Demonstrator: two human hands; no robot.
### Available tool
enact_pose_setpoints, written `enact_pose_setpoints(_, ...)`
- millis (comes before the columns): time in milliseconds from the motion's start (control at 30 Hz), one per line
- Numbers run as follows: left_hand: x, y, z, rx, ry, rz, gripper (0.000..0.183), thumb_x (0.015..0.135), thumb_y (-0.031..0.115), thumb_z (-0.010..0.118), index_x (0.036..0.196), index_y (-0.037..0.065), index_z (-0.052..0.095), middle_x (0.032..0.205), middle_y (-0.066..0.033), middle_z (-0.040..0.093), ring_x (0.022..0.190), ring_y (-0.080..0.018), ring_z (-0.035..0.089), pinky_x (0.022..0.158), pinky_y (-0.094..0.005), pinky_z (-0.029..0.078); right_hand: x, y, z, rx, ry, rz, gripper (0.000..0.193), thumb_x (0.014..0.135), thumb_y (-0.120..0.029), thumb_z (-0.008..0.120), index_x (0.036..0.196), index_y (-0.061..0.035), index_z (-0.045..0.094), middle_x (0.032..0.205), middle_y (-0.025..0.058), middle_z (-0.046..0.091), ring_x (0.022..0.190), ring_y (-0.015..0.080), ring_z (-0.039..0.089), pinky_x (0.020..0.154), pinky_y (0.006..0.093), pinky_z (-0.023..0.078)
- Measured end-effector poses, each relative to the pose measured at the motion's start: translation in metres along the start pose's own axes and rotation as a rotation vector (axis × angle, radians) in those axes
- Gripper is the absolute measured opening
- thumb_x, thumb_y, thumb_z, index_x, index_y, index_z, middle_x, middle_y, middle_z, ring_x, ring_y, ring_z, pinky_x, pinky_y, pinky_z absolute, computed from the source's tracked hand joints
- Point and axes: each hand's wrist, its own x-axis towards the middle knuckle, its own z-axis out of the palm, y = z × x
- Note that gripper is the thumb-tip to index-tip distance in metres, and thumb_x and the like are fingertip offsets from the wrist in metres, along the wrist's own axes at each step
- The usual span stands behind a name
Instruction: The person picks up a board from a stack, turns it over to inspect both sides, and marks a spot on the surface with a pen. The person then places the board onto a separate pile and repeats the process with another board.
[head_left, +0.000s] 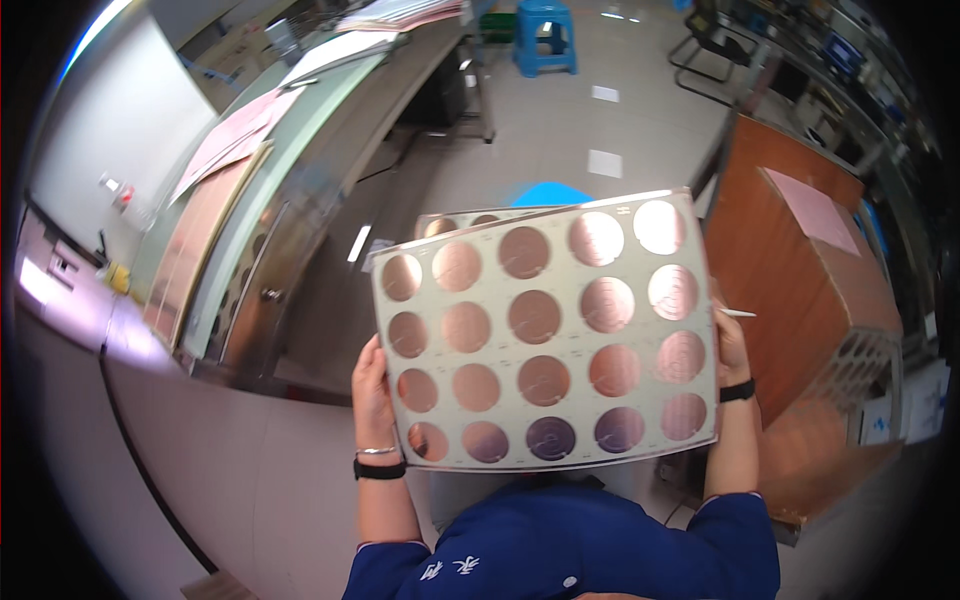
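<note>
A large pale rectangular panel (497, 335) with rows of round copper-coloured discs is held up before my body, slightly tilted. My left hand (371, 398) grips its left edge, the fingers partly hidden behind it. At the right edge my right hand (733, 345) grips the same panel, its fingers also partly hidden. A thin white pointed stick (738, 313), possibly a pen, juts out by my right hand. Beyond the panel's far edge shows a strip of a similar disc-patterned panel (437, 226), mostly covered.
On the left, a long bench (400, 85) carries pink sheets (226, 146), papers and copper-coloured boards (196, 238). A brown wooden box (785, 270) stands at right, with disc-patterned sheets (858, 362) against it. Farther off are a blue stool (545, 38) and a chair (708, 42).
</note>
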Motion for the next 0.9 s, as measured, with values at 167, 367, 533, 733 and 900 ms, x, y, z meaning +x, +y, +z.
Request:
enact_pose_setpoints(167,0.007,0.003,0.010,-0.015,-0.002,0.048,0.034,0.095,0.012,0.046,0.125,-0.003,0.047,0.114,-0.0081,0.059,0.100,-0.0114,0.056,0.087,-0.0240,0.045,-0.006,0.001,-0.027,-0.075,0.097,0.058,0.037,0.097,-0.024,0.041,0.125,-0.0007,0.047,0.115,0.0113,0.058,0.099,0.0191,0.058,0.084,0.0314,0.049)
enact_pose_setpoints(367,0.009,0.016,0.024,-0.016,-0.143,0.030,0.041,0.093,0.014,0.050,0.131,0.000,0.042,0.119,-0.0094,0.057,0.104,-0.0127,0.054,0.090,-0.0262,0.043,-0.012,0.009,-0.048,-0.275,0.215,-0.109,0.032,0.094,-0.023,0.049,0.118,-0.0021,0.048,0.110,0.0059,0.057,0.097,0.0146,0.056,0.084,0.0282,0.045)
enact_pose_setpoints(533,0.004,0.027,0.019,0.037,-0.039,0.127,0.047,0.094,0.021,0.050,0.136,0.006,0.036,0.132,-0.0131,0.046,0.108,-0.0188,0.053,0.089,-0.0285,0.045,-0.050,-0.013,-0.072,-0.224,0.608,-0.515,0.022,0.093,-0.031,0.053,0.091,-0.0089,0.056,0.093,-0.0018,0.057,0.089,0.0090,0.053,0.079,0.0246,0.043)
enact_pose_setpoints(733,0.010,0.011,0.000,0.092,-0.103,0.039,0.041,0.095,0.021,0.049,0.132,0.004,0.041,0.124,-0.0112,0.051,0.103,-0.0166,0.055,0.086,-0.0264,0.047,-0.120,-0.085,-0.032,0.141,0.785,-1.186,0.026,0.093,-0.029,0.051,0.102,-0.0052,0.053,0.108,0.0077,0.056,0.096,0.0186,0.055,0.081,0.0340,0.047)
enact_pose_setpoints(900,0.020,-0.006,0.000,0.087,-0.105,-0.030,0.038,0.095,0.019,0.048,0.128,0.003,0.043,0.119,-0.0102,0.054,0.098,-0.0144,0.057,0.083,-0.0242,0.048,-0.163,-0.115,-0.006,-0.305,0.667,-1.328,0.025,0.094,-0.015,0.049,0.109,0.0047,0.052,0.112,0.0138,0.057,0.091,0.0216,0.061,0.074,0.0347,0.055)
